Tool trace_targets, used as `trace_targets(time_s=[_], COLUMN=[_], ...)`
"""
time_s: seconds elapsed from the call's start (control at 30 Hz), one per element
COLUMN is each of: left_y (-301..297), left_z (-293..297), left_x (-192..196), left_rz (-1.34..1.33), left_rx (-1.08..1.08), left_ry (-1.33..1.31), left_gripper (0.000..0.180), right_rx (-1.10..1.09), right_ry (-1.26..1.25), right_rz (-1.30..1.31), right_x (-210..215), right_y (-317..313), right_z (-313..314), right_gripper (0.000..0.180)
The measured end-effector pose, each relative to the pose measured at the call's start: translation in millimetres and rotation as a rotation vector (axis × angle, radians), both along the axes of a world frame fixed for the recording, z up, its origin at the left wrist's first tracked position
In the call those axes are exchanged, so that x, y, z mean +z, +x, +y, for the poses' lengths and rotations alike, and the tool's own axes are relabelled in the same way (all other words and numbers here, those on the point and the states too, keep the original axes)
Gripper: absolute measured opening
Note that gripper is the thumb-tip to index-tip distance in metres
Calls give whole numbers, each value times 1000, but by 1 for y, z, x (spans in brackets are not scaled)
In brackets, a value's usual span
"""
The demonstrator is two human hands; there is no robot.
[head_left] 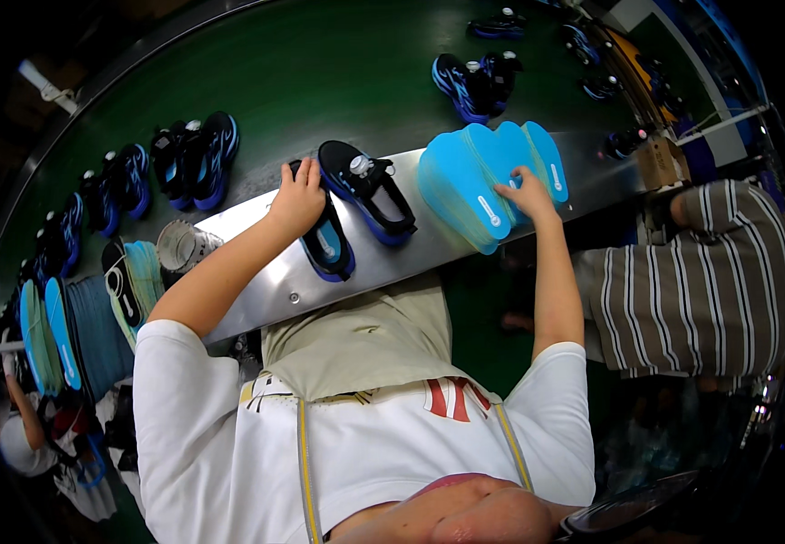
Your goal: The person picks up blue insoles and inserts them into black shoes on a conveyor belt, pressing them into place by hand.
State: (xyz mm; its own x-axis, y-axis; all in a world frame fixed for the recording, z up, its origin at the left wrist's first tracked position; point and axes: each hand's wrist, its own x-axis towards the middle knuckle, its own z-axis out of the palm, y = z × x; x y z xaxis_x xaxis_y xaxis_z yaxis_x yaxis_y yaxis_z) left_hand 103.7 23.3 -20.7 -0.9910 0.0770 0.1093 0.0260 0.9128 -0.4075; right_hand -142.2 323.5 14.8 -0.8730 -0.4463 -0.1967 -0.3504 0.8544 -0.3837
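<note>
Centre adequately lit; light source not identifiable. Pale glare noted on the flat, silver metal ledge [261,283]; softer sheen on the broad, dark-green work surface [320,59], its far edge bowed by fisheye distortion. Bare left hand [298,199] and bare right hand [528,193] acceptably sharp. Corners black; lower-right background dim, detail lost.

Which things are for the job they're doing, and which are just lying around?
Seem part of the job:
- black shoe, left hand on it
- second shoe, beside it
- blue insoles, right hand at them
- metal ledge, under them all

Seem to be just about:
- cardboard box
- shoes on the green surface, untouched now
</note>
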Motion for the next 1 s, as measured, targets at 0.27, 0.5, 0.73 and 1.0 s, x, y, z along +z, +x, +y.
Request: trace_targets(time_s=[0.27,0.5,0.73,1.0], left_y=[-1,-10,-41,-58], left_z=[-45,8,48,12], left_x=[69,69,18,22], left_rz=[66,438,360,195], left_rx=[290,278,191,294], left_ry=[1498,1525,1034,1262], left_gripper=[15,25,62,32], right_rx=[-21,111,201,329], right_ry=[-68,-556,-351,27], right_rz=[204,287,-539,-698], right_x=[18,45,103,72], right_y=[-5,21,99,91], right_z=[13,-4,-52,-106], right_gripper=[48,27,18,16])
